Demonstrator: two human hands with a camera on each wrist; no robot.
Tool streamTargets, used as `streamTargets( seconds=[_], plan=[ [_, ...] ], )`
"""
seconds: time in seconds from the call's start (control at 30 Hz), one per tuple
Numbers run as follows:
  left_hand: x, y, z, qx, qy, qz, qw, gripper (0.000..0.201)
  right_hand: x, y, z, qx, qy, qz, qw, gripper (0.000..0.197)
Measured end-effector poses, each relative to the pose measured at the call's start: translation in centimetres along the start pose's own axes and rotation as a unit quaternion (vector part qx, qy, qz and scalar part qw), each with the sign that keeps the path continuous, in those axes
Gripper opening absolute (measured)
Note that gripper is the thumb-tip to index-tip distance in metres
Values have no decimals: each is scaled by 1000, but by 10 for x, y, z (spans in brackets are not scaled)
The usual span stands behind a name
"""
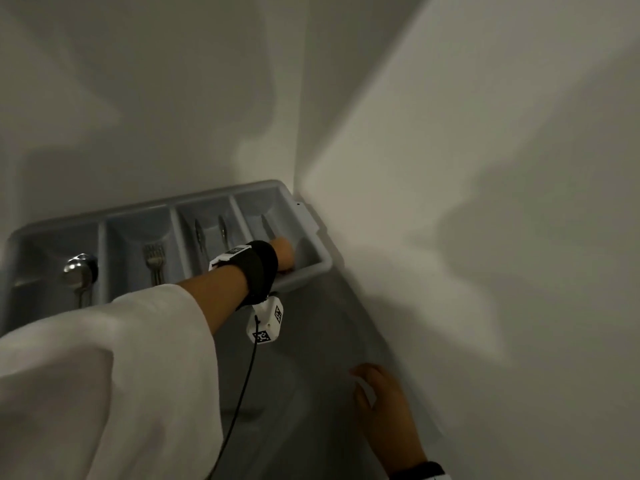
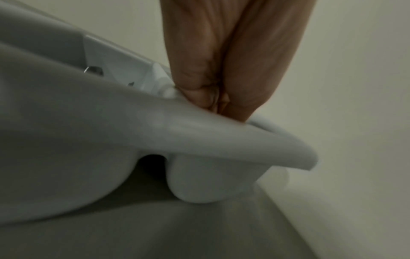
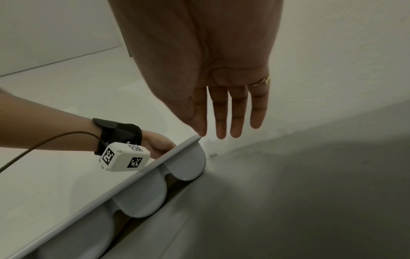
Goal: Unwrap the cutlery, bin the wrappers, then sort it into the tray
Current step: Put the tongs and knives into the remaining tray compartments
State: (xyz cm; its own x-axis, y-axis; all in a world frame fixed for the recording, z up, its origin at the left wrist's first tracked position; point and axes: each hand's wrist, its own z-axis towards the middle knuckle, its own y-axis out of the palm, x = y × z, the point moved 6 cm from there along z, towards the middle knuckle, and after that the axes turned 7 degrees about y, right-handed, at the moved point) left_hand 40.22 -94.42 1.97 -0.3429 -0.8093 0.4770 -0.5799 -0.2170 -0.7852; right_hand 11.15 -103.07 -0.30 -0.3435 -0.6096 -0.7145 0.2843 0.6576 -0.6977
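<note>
**Left hand on the tray's near rim, right hand flat and idle**

The grey cutlery tray (image 1: pixel 304 206) sat in the far corner of the grey counter (image 1: pixel 322 375), pushed up against the white walls (image 1: pixel 485 168); the head view alone looked down into its four compartments, showing spoons (image 1: pixel 80 268) in the leftmost, forks (image 1: pixel 154 259) in the next, two slim pieces, too blurred to name, in the third (image 1: pixel 211 233), and one dark slim piece (image 1: pixel 266 225) in the rightmost.

The left hand (image 1: pixel 284 252) reached over the tray's near right corner; from above only its back and the black wrist strap (image 1: pixel 259 271) showed, so the grip could not be read there; the left wrist view settled it, with the left hand (image 2: pixel 224 61) having its fingertips (image 2: pixel 208 98) curled down and pinched on the tray's rim (image 2: pixel 199 126); that view also showed the rounded underside of a compartment resting on the counter.

The right hand (image 1: pixel 381 400) lay near, low at the right, close to the wall; the head view blurred it, but the right wrist view showed the right hand (image 3: pixel 210 70) with fingers (image 3: pixel 221 113) straight and spread, holding nothing, a thin ring (image 3: pixel 260 82) on one finger; the same view showed the tray's side (image 3: pixel 142 198) from outside, and the white marker cube (image 3: pixel 124 157) hanging under the left wrist.
</note>
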Motion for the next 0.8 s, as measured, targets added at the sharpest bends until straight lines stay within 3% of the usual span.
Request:
streamTargets(
  seconds=[0.1, 0.3, 0.43, 0.63, 0.73, 0.8],
  plan=[
    [5, -10, -29, 26, 71, -81, 994, 25, -20, 13, 2, -24, -11, -7, 1000, 17],
    [-39, -33, -149, 107, 160, -190, 963, 26, -83, 67, 5, -97, -64, -4, 993, 21],
    [-120, -16, -237, 163, 121, -221, 954, 26, -116, 121, -4, -205, -68, -41, 975, 27],
    [-227, 34, -341, 207, 0, -241, 948, 65, -139, 190, -21, -253, -59, -153, 953, 31],
    [-253, 53, -377, 226, -33, -259, 939, 45, -146, 203, -21, -229, -64, -218, 947, 27],
    [-265, 62, -392, 225, -52, -257, 938, 43, -149, 206, -20, -207, -55, -247, 945, 22]
  ],
)
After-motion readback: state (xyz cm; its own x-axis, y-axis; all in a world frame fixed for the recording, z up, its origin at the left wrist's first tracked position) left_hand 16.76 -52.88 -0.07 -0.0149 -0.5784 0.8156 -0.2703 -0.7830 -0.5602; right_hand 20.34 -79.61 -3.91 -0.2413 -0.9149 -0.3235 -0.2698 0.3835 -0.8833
